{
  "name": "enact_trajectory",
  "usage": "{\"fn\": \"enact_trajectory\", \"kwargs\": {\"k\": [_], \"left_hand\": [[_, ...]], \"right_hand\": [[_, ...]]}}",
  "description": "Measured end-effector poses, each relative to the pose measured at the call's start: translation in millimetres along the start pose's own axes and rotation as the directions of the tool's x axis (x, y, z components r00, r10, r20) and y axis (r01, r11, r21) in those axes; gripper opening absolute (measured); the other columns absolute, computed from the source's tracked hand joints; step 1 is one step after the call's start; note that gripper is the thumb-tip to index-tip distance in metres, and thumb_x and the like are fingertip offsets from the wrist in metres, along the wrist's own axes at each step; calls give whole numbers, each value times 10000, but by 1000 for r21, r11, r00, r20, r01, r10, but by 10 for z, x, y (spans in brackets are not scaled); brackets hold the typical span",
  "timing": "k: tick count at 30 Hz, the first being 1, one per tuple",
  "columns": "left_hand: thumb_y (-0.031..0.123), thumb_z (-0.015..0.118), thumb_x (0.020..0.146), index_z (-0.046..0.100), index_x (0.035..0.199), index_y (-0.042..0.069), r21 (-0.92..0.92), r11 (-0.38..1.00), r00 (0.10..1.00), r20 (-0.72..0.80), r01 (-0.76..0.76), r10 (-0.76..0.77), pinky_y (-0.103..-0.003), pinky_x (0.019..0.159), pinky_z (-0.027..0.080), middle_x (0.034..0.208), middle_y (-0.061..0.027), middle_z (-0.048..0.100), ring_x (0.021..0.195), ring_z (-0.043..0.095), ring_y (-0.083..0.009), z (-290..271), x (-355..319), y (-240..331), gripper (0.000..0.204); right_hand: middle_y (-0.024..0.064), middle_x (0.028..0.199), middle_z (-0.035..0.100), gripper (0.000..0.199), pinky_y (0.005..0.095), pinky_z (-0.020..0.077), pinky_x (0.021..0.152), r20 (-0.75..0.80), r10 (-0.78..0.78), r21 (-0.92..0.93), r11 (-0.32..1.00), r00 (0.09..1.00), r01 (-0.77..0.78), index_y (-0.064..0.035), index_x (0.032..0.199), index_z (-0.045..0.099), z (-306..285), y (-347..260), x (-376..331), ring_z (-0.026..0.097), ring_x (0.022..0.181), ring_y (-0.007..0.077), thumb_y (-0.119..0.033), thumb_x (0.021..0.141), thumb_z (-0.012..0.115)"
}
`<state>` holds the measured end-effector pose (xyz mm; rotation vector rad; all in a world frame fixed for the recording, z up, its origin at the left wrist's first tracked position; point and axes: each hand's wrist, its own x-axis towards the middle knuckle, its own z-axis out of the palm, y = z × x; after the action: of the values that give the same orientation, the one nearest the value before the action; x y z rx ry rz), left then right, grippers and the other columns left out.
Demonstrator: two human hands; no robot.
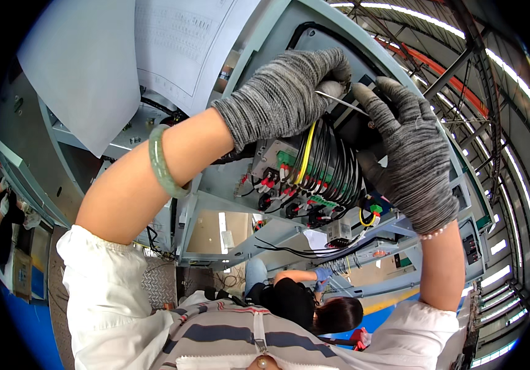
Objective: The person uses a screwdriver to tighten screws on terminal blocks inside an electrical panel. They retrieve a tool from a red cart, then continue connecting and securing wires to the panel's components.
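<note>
Wire bundle [329, 163] sat in cabinet [265, 37], btwn left hand [283, 95] & right hand [410, 154]; paper sheets [135, 55] hung to left.

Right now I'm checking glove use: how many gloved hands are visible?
3: left hand and right hand in grey gloves at the wire bundle; a co-worker's blue-gloved hand below. Others may be hidden.

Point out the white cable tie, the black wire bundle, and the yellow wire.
white cable tie [342, 103], head view, mid-strap between the gloves
black wire bundle [332, 157], head view, middle of the loop
yellow wire [307, 154], head view, mid-length
</note>
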<state>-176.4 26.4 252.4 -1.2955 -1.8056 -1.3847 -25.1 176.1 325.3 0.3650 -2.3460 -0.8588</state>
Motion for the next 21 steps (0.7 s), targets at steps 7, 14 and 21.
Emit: {"fn": "enact_trajectory", "kwargs": {"k": [7, 14, 21], "left_hand": [[264, 615, 956, 636, 1141, 92, 48, 996, 998, 5, -71, 70, -423, 920, 544, 1015, -156, 702, 996, 682, -322, 57, 23, -122, 253], [272, 628, 927, 671, 1069, 90, 120, 988, 994, 70, -94, 86, -419, 913, 542, 977, -142, 708, 969, 687, -299, 95, 85, -188, 234], [257, 656, 892, 699, 1153, 98, 198, 974, 994, 30, -108, 105, -411, 963, 530, 1061, -154, 715, 1033, 683, -297, 125, 96, -163, 309]], "right_hand": [[130, 1400, 515, 830, 459, 500, 1026, 18, -25, -128, 991, 1000, 27, -270, 1428, 526, 135, 36, -17, 543, 1233, 351, -150, 666, 833], [132, 1325, 563, 838, 455, 509, 1003, -95, -116, -47, 993, 989, 112, -222, 1363, 587, 212, 148, -19, 568, 1181, 350, -167, 568, 847], [112, 1306, 578, 828, 447, 517, 992, -149, -120, -33, 993, 981, 117, -224, 1319, 604, 257, 186, -41, 578, 1170, 341, -152, 531, 849]]}}
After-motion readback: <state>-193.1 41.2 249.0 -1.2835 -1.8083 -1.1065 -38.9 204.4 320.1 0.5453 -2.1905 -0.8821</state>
